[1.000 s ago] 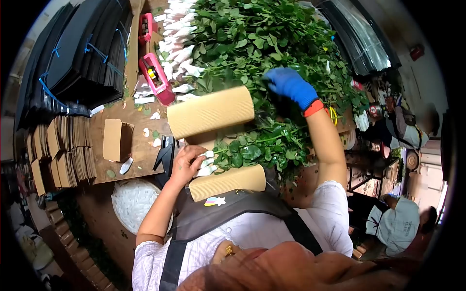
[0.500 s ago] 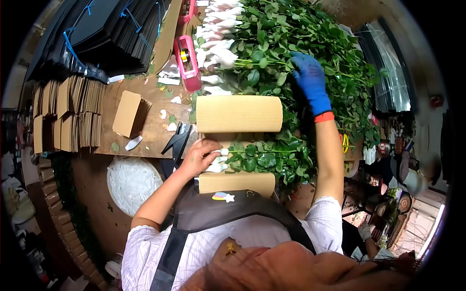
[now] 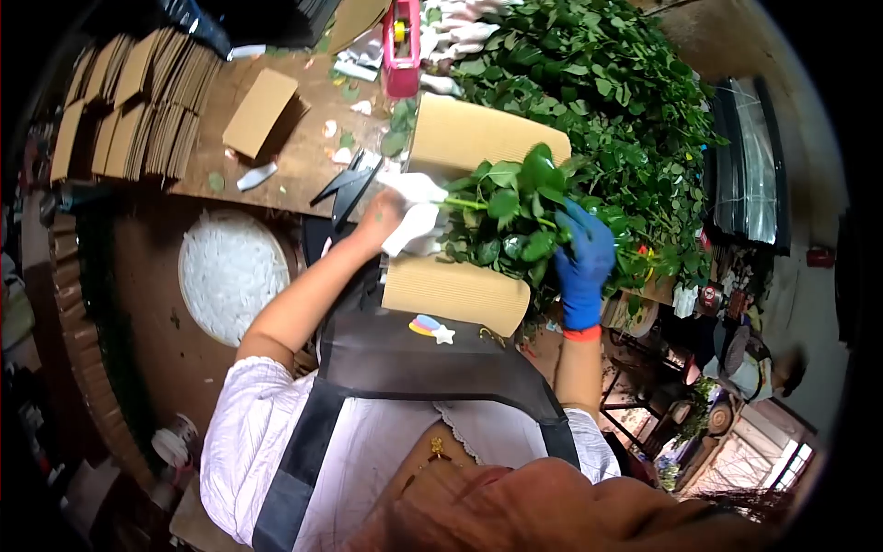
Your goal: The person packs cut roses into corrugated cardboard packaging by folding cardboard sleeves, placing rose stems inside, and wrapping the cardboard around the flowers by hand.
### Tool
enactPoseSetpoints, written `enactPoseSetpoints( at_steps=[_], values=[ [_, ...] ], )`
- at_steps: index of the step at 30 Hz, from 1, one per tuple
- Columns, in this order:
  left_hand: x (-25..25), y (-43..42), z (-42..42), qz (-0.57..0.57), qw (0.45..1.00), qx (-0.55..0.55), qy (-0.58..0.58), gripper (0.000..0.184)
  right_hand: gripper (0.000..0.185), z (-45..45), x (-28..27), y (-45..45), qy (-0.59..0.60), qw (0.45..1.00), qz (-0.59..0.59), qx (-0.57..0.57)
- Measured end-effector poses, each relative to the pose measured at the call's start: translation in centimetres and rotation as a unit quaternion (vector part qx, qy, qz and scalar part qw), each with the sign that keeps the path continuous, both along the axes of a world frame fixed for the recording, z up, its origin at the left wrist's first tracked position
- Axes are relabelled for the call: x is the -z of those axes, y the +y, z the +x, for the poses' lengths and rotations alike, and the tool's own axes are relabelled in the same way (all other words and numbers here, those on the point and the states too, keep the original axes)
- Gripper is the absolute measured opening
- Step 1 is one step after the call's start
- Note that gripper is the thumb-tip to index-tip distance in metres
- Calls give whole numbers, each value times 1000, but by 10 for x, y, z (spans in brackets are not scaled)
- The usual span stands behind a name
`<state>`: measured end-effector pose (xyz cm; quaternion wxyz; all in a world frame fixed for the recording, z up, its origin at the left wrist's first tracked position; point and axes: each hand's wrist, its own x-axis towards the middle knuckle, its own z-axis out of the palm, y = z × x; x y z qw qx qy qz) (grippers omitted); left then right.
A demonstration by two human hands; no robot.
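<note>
My right hand point(image 3: 584, 262), in a blue glove, has its fingers closed round the leafy stem of a rose point(image 3: 504, 204). The rose's head, in a white sleeve point(image 3: 416, 188), points left toward my bare left hand point(image 3: 379, 221). That hand is beside the white-sleeved heads, its fingers blurred and partly hidden behind them. More white-sleeved roses point(image 3: 414, 232) lie just below, on corrugated cardboard point(image 3: 455, 294) whose near flap is toward my apron. The cardboard's far flap point(image 3: 487, 133) stands behind the stems.
A leafy heap of stems point(image 3: 607, 101) covers the far right of the table. Nearby are a pink tape dispenser point(image 3: 401, 60), a black forked tool point(image 3: 348, 187), a folded cardboard piece point(image 3: 260, 112) and stacked cardboard point(image 3: 138, 106). A round basket point(image 3: 189, 276) of white sleeves stands lower left.
My right hand has come from the far heap down toward me, bringing a rose over the cardboard. My left hand stays by the sleeved heads. The camera view has shifted.
</note>
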<state>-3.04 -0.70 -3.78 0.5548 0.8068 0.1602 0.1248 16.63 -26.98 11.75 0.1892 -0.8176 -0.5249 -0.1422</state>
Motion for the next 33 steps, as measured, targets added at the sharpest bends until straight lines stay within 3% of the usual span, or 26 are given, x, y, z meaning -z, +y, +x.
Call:
enactPoseSetpoints(
  at_steps=[1,2,4,7,11,14,17,20,21,22,24,25,28,29,32,33],
  values=[
    [-15,2,1,-72,996,20,53,44,50,5,35,-8,-14,999,-13,30],
    [-16,-4,4,-81,996,-32,-2,53,49,13,62,-12,-30,997,-23,61],
    [0,-3,4,31,998,-36,-36,55,43,16,79,-4,47,992,-63,103],
    [-9,-5,4,24,998,-48,-35,53,35,18,105,-8,30,982,-103,157],
    [-18,-6,6,17,999,-36,-21,44,35,19,102,-5,45,977,-147,147],
    [-26,-9,5,8,997,-42,-63,43,37,20,86,-5,22,975,-191,116],
    [-33,-6,4,18,997,-26,-68,46,39,3,9,7,-30,960,-262,91],
    [-33,-2,2,14,1000,1,-18,49,32,-18,-37,15,138,961,-209,114],
    [-32,-3,2,9,1000,13,4,50,29,-27,-41,24,128,984,-122,31],
    [-31,-4,4,25,999,-1,-32,51,34,-35,-35,40,200,978,-55,-12],
    [-31,-3,5,-42,999,0,-26,50,42,-46,-33,76,287,944,-163,9],
    [-25,-6,7,-63,996,-19,-66,46,37,-41,-7,87,212,954,-211,2],
    [-10,-10,6,-59,997,-46,-35,43,33,-20,63,109,86,936,-342,7],
    [-29,-9,6,-87,994,-51,-32,42,33,-21,62,111,95,935,-341,14],
    [-15,-4,7,67,992,-88,-65,29,34,-17,55,108,111,941,-319,22],
    [-9,-2,8,42,995,-81,-31,25,34,-18,53,103,113,948,-297,15]
  ],
)
